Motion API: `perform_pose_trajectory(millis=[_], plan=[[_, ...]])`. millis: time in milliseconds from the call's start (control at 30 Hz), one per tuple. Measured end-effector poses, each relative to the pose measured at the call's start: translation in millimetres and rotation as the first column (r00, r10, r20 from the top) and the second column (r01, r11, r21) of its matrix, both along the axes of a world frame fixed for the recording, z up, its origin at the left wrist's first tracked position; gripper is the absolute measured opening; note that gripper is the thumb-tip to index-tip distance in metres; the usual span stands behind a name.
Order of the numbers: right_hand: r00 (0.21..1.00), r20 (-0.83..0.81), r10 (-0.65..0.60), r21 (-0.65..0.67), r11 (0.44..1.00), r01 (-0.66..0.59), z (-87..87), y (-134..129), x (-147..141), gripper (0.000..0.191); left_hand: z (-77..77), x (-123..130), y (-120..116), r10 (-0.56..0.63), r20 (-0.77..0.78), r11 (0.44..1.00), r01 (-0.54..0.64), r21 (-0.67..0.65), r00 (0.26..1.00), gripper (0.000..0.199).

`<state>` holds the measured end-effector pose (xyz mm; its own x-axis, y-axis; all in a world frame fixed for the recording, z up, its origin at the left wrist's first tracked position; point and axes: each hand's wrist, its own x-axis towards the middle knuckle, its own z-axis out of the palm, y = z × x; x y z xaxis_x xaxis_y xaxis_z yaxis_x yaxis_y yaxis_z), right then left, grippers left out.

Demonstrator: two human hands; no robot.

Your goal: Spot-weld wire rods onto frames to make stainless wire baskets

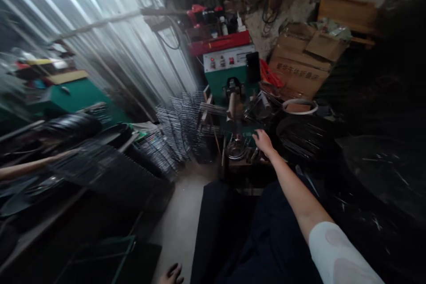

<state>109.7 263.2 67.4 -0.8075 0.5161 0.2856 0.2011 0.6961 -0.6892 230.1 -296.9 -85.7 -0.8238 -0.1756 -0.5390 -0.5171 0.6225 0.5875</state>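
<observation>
The right hand point(264, 143) is at the low front of the green machine point(216, 80), its fingers partly bent; contact is hard to judge, and I cannot tell whether they grip anything. Bright round wire pieces point(235, 148) lie just beside it, under the machine's head, probably placed there to be within easy reach of someone seated. Wire grids point(186, 120) stand upright and packed together on the machine's other side, which likely saves room, and a dark tub point(301, 135) of thin rods sits to the right, probably for the same convenience. A phone point(253, 66) leans upright against the control panel point(221, 60) (handy for a glance, I suppose). The left hand point(172, 274) is low over the floor, fingers loosely spread and seemingly empty, its wrist cut off by the bottom edge. At far left, a co-worker's forearm point(33, 167) is blurred, its hand indistinct; deep shadow swallows the right side.
</observation>
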Motion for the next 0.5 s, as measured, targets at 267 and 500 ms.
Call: perform_pose_trajectory(millis=[267, 500], plan=[[0.960, 0.067, 0.271, -0.038, 0.962, -0.269, -32.9, -8.1, -37.3, 0.037, 68.9, -144.9, 74.1, -0.208, -0.435, 0.977, 0.207, -0.049, 0.876, 0.059], [0.753, 0.157, 0.639, -0.058, 0.767, -0.639, 18.8, 9.9, -9.7, 0.041, 220.5, -322.4, 193.7, -0.553, -0.718, 0.833, 0.268, -0.484, 0.423, 0.037]])
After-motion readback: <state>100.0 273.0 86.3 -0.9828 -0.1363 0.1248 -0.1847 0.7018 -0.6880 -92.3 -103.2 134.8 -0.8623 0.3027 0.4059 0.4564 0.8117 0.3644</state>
